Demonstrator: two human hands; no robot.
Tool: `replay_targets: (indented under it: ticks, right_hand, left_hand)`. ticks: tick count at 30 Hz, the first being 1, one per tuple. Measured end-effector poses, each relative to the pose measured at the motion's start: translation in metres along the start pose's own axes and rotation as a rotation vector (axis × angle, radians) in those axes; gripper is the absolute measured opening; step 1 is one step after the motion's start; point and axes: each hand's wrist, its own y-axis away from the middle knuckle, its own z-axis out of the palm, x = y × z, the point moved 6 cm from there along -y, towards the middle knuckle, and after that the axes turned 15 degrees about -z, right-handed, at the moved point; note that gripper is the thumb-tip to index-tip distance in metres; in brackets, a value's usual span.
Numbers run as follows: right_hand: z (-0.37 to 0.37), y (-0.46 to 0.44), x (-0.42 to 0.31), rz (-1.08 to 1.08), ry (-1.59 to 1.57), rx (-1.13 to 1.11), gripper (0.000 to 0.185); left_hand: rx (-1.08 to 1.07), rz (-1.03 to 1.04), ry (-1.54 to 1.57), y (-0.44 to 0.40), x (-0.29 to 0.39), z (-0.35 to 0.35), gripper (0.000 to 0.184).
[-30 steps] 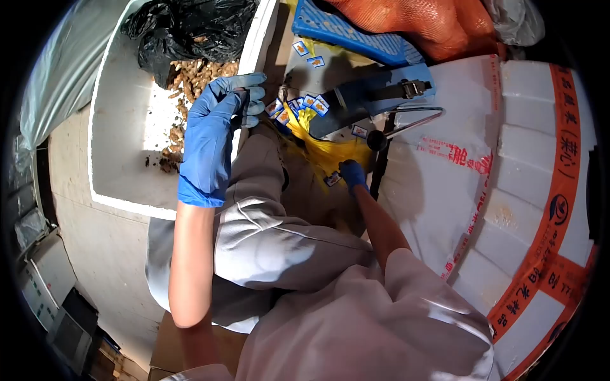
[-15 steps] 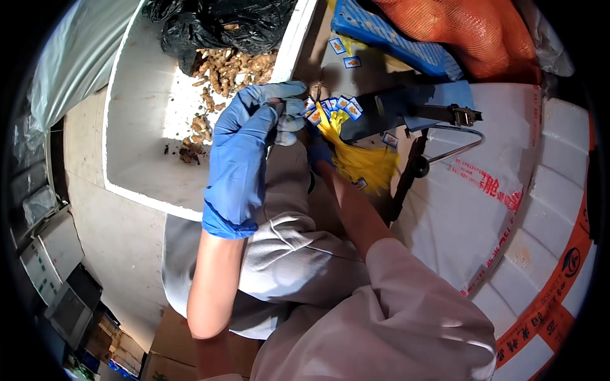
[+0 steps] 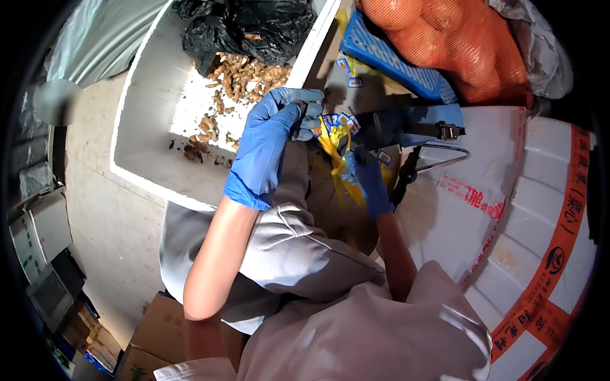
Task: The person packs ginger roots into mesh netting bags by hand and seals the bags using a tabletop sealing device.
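My left hand (image 3: pixel 270 130), in a blue glove, is raised by the right edge of a white foam box (image 3: pixel 143 127). Its fingers are curled closed, and whatever they may hold is hidden. Just right of it hangs a bunch of yellow net bags (image 3: pixel 332 143) with small blue-and-white labels (image 3: pixel 348 122). My right hand (image 3: pixel 367 176), also gloved in blue, closes its fingers on the yellow strands below the labels. Pieces of ginger (image 3: pixel 244 79) lie in the foam box, beside a black plastic bag (image 3: pixel 248 28).
A blue plastic crate or stool (image 3: pixel 394 57) stands beyond the bags, beside an orange net sack (image 3: pixel 451 44). A dark metal stand with a clamp (image 3: pixel 448 131) is right of my right hand. White wrapped boxes (image 3: pixel 476 184) with red print fill the right side.
My right hand has come out from behind the yellow net bags to their right side and now grips the strands. The bunch looks narrower. My left hand stays closed; the view has shifted slightly.
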Motion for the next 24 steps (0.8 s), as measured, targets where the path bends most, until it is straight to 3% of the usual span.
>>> replay_targets:
  ticks: [2,3,5,6,9,10,11,13,14,19,21,22,23,24]
  right_hand:
    - [0.006,0.017,-0.075,-0.571,0.021,0.13,0.013]
    - [0.011,0.018,-0.095,-0.604,0.017,0.129,0.013]
    - [0.028,0.021,-0.127,-0.694,-0.394,-0.004,0.01]
    - [0.037,0.013,-0.147,-0.87,-0.201,-0.126,0.014]
    - [0.075,0.029,-0.21,-0.764,-0.13,-0.255,0.018]
    - [0.088,0.029,-0.216,-0.736,-0.322,-0.332,0.019]
    - [0.102,0.033,-0.217,-0.696,-0.6,-0.221,0.018]
    - [0.128,0.015,-0.215,-0.803,-0.368,-0.352,0.019]
    - [0.139,0.02,-0.236,-0.755,0.002,-0.461,0.02]
    - [0.171,0.022,-0.246,-0.729,-0.065,-0.505,0.017]
    - [0.185,0.032,-0.262,-0.878,0.143,-0.61,0.014]
    - [0.188,0.035,-0.263,-0.741,0.124,-0.643,0.014]
    - [0.195,0.037,-0.267,-0.744,0.131,-0.652,0.014]
    - [0.197,0.038,-0.28,-0.83,-0.071,-0.584,0.017]
  left_hand:
    - [0.083,0.044,-0.004,0.007,0.008,0.0,0.017]
    - [0.114,0.098,-0.015,0.011,0.014,-0.003,0.016]
    - [0.205,0.19,-0.232,0.024,0.034,-0.01,0.017]
    - [0.194,0.199,-0.253,0.031,0.045,-0.01,0.019]
    - [0.122,0.297,-0.267,0.061,0.082,-0.007,0.023]
    - [0.092,0.352,-0.268,0.071,0.094,-0.007,0.022]
    - [0.065,0.406,-0.269,0.081,0.105,-0.009,0.021]
    - [0.095,0.487,-0.237,0.099,0.12,-0.022,0.015]
    - [0.121,0.518,-0.2,0.107,0.124,-0.034,0.014]
    - [0.157,0.569,-0.052,0.135,0.133,-0.061,0.01]
    - [0.206,0.598,-0.079,0.142,0.135,-0.067,0.011]
    - [0.236,0.601,-0.053,0.143,0.134,-0.072,0.01]
    - [0.241,0.609,-0.045,0.144,0.133,-0.078,0.01]
    - [0.243,0.637,-0.035,0.145,0.133,-0.084,0.01]
